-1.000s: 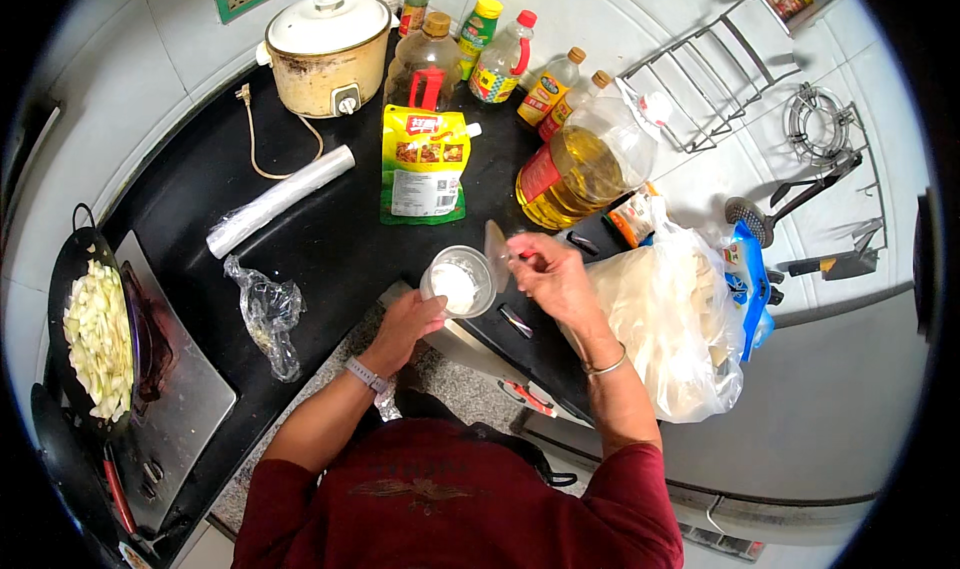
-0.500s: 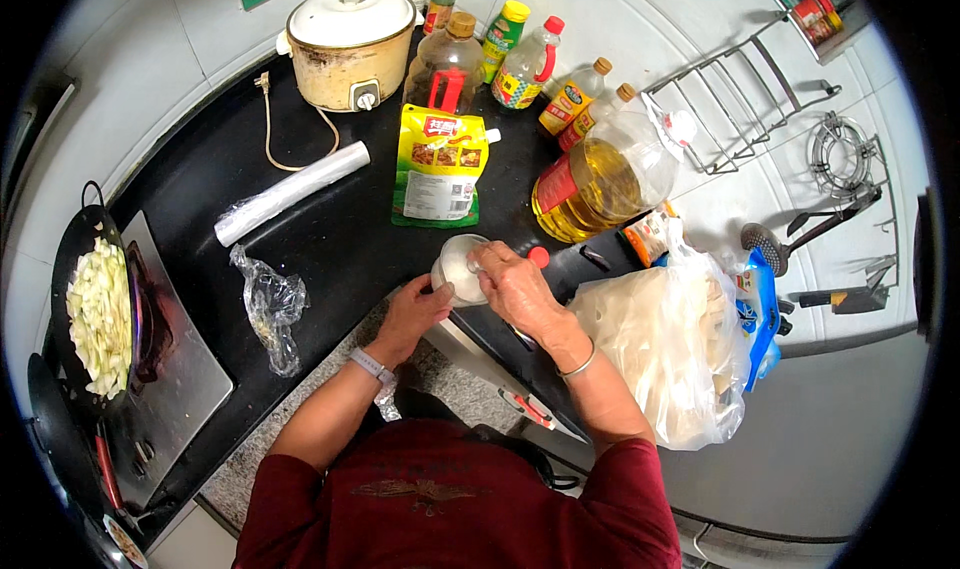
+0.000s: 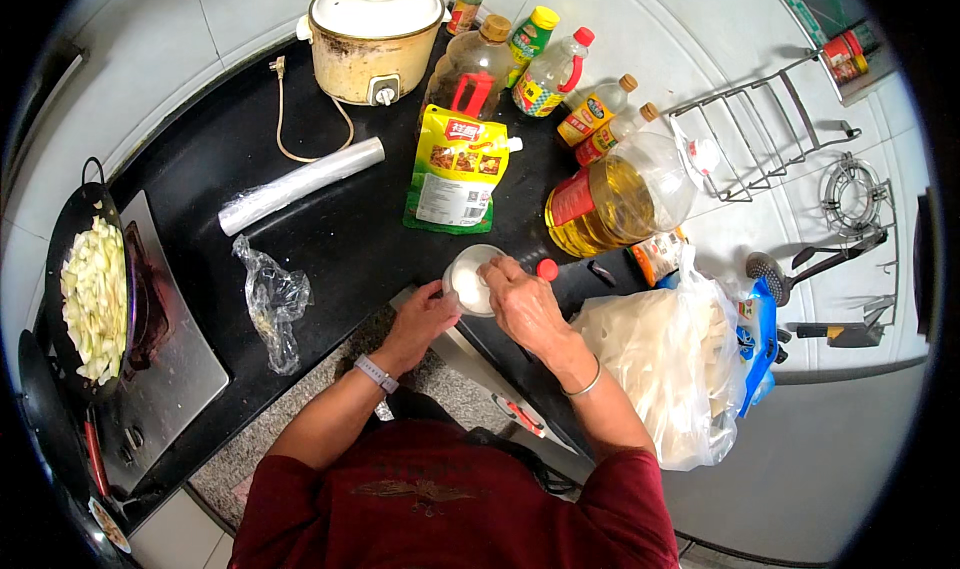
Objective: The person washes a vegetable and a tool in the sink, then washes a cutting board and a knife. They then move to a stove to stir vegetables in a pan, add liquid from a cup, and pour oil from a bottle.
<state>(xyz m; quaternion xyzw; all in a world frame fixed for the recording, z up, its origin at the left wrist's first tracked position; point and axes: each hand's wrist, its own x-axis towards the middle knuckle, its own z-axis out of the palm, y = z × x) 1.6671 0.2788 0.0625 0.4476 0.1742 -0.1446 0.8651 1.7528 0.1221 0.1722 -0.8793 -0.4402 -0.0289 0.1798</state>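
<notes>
At the counter's near edge stands a small clear round tub [image 3: 466, 281] holding a white grainy substance. My left hand [image 3: 424, 319] steadies its left side, thumb and fingers against the wall. My right hand [image 3: 522, 305] reaches over the right rim with its fingers pinched together and their tips down in the tub. What those fingertips hold, if anything, is hidden. Just past my right hand lies a small red cap [image 3: 546, 269]. Behind the tub stands a yellow and green pouch [image 3: 458, 169] with a white spout.
A wok [image 3: 84, 204] of chopped pale vegetables [image 3: 95, 299] sits on the stove at left. Plastic film roll [image 3: 300, 184], crumpled plastic [image 3: 275, 304] and a rice cooker [image 3: 375, 44] occupy the counter. A big oil jug [image 3: 610, 204] and a stuffed white bag [image 3: 660, 369] stand at right.
The view has shifted slightly. My right hand's fingers have gone from above the tub's rim to deeper inside it, and more of the white contents shows. My left hand stays on the tub.
</notes>
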